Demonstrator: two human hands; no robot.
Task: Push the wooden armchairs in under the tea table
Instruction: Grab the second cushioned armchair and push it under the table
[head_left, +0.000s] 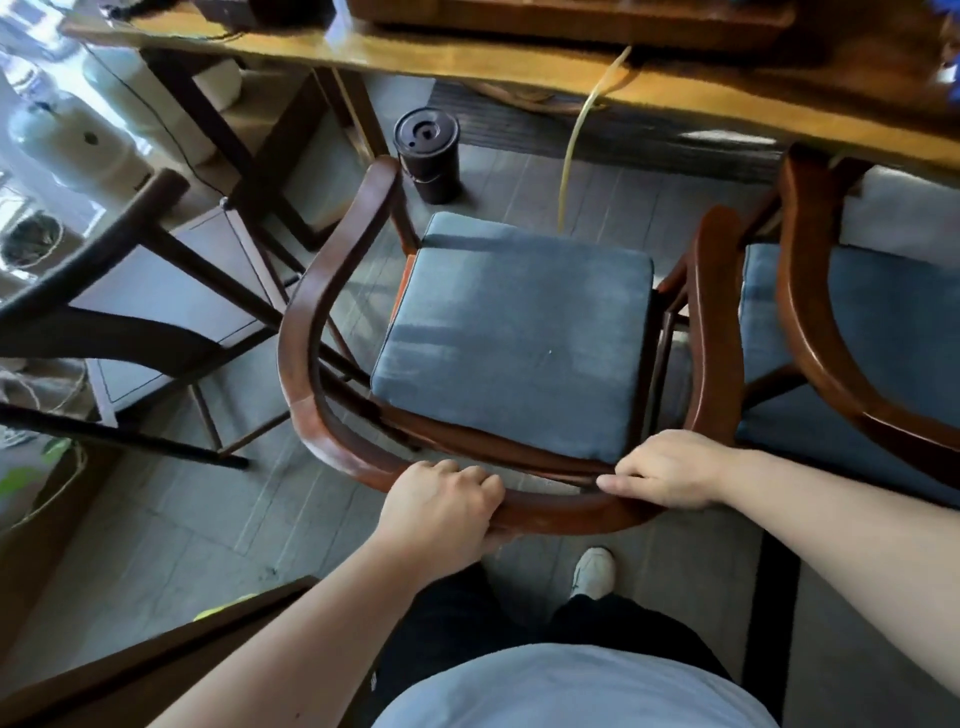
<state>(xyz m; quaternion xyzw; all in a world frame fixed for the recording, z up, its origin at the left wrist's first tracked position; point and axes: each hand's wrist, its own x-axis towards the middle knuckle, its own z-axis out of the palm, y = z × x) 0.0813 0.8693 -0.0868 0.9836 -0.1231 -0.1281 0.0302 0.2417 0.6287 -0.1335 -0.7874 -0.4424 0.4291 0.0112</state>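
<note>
A wooden armchair (306, 312) with a curved back rail and a blue seat cushion (514, 332) stands right in front of me, facing the tea table (467, 62). Its front is still short of the table edge. My left hand (441, 512) is wrapped around the back rail left of centre. My right hand (670, 470) grips the same rail at its right bend. A second armchair (810, 322) with a blue cushion stands to the right, its front tucked under the table.
A dark cylindrical bin (428, 156) sits on the floor under the table, with a yellowish hose (576, 135) hanging beside it. A dark chair frame (130, 312) stands at left. White jars (72, 140) and a plant (31, 473) fill the left side.
</note>
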